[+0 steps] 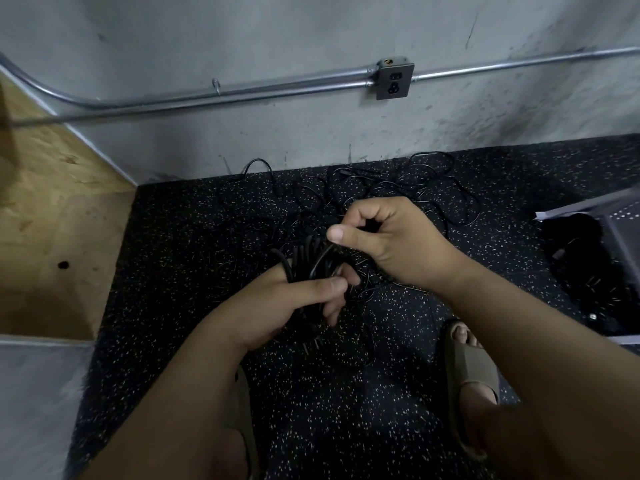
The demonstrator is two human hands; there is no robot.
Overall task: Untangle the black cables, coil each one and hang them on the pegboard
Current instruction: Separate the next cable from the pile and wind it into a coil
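My left hand (287, 306) grips a coil of black cable (304, 263), its loops fanning up above my thumb and a plug hanging below the palm. My right hand (388, 244) is just above and to the right, fingers curled, pinching a strand of the same cable that runs down to the coil. A tangle of thin black cables (391, 188) lies on the dark speckled floor behind my hands, near the wall. No pegboard is in view.
A concrete wall with a metal conduit (242, 91) and an outlet box (394, 79) stands ahead. A plywood panel (52, 220) is on the left. A perforated grey bin (620, 220) with black items sits at right. My sandalled feet (471, 379) are below.
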